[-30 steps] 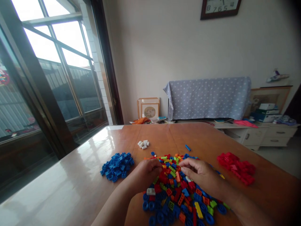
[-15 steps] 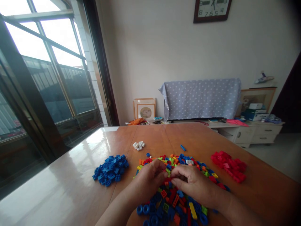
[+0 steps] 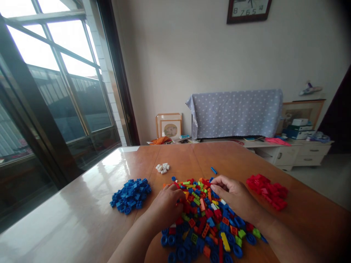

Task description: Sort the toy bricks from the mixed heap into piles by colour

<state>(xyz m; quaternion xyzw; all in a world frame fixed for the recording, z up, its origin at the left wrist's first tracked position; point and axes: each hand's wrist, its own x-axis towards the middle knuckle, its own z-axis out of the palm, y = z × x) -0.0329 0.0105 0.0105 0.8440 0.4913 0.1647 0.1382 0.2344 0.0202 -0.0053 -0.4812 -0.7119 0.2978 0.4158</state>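
Note:
A mixed pile of toy building bricks [image 3: 203, 230] in red, blue, orange, yellow and green lies in front of me, with blue wheel-like rings among them. At its left side, my left hand [image 3: 168, 204] is curled down over the bricks; its fingertips are partly hidden, and what they hold cannot be made out. My right hand [image 3: 230, 190] is above the pile's far right part, thumb and forefinger pinched on what looks like a red brick. Left of the pile is a heap of blue bricks [image 3: 131, 196]. A heap of red bricks [image 3: 267, 190] lies to the right.
A small group of white bricks [image 3: 162, 168] lies farther back on the wooden table [image 3: 186, 157]. Behind the pile are a lone blue stick-shaped piece [image 3: 214, 170] and a blue round piece [image 3: 173, 178]. A low white cabinet [image 3: 304, 155] stands beyond the table.
My hands have moved apart from the middle of the pile: the left slightly leftward, the right up and to the right. More of the pile's centre shows. The view has shifted slightly.

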